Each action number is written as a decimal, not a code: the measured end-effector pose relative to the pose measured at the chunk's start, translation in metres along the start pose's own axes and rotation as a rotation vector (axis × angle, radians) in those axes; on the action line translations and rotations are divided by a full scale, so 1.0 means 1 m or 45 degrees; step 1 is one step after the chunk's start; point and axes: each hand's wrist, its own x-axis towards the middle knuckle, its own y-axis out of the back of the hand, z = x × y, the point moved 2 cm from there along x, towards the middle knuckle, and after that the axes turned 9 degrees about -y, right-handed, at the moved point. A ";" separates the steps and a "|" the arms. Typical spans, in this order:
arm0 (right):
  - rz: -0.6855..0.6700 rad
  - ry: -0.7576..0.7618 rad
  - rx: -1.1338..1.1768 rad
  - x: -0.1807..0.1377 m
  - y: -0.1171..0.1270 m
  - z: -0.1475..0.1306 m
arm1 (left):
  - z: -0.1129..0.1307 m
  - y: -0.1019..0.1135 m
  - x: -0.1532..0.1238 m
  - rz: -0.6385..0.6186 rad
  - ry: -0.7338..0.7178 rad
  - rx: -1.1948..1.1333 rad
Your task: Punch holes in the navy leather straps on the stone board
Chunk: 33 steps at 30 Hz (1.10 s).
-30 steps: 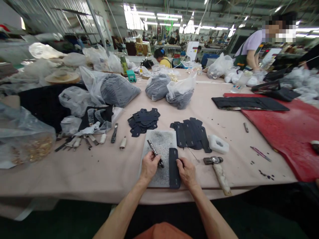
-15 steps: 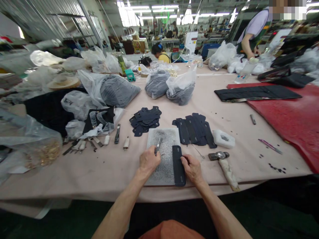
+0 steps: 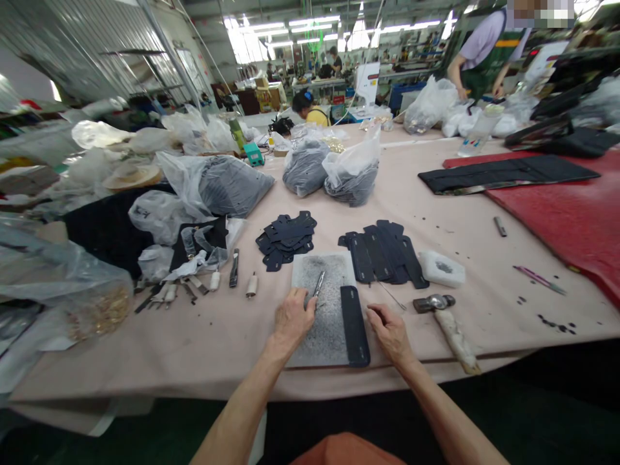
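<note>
My left hand (image 3: pixel 294 318) is closed on a slim metal punch (image 3: pixel 319 284), tilted over the speckled pale board (image 3: pixel 320 342). On the board's right edge lies a dark navy strip (image 3: pixel 355 326) with rounded corners and small slots at its ends. Just right of that strip is my right hand (image 3: pixel 389 332), apart from it, with fingers loosely bent and nothing visible between them. A hammer (image 3: pixel 434 303) with a wrapped handle rests to the right of this hand. Behind the board are two piles of dark cut pieces, a left pile (image 3: pixel 285 236) and a right pile (image 3: pixel 382 252).
A white block (image 3: pixel 442 268) sits behind the hammer. Pink tweezers (image 3: pixel 538 280) and a short metal tube (image 3: pixel 500 226) lie farther right, near a red sheet (image 3: pixel 571 213). Several tools and filled plastic bags (image 3: pixel 227 184) crowd the left. A co-worker (image 3: pixel 489 58) stands across the table.
My right hand has let go of the dark strip and moved slightly right of it. My left hand keeps the punch over the board. The camera view has shifted a little.
</note>
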 end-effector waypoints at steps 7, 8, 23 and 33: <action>0.006 0.075 -0.023 -0.002 -0.004 0.001 | -0.001 -0.003 -0.004 -0.009 -0.008 -0.024; 0.007 0.073 -0.010 -0.002 -0.004 0.002 | -0.002 -0.003 -0.005 -0.002 -0.015 -0.029; -0.001 0.109 -0.034 -0.004 -0.004 0.000 | -0.005 -0.011 -0.012 0.077 -0.132 -0.041; -0.011 0.170 -0.047 -0.004 -0.006 0.005 | -0.005 -0.015 -0.013 0.120 -0.150 -0.048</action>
